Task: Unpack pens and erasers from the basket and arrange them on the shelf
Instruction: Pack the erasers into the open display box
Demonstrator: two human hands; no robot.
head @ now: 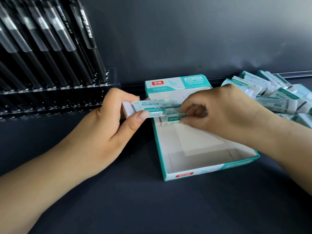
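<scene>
Dark shelf [152, 208], hands [108, 125] [224, 108] holding erasers [145, 108]

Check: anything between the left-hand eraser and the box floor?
Nothing visible. The left hand holds an eraser over the box's left wall; the right hand is placing another eraser at the far end. The floor nearer the camera is bare.

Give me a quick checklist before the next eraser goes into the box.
1. Left hand grips an eraser: ok.
2. Right hand has seated its eraser in the box: cannot tell, fingers still pinch it.
3. Room left in the box: ok, mostly bare floor.
4. Loose erasers in reach at right: ok.
5. Pens racked at left: ok.
</scene>
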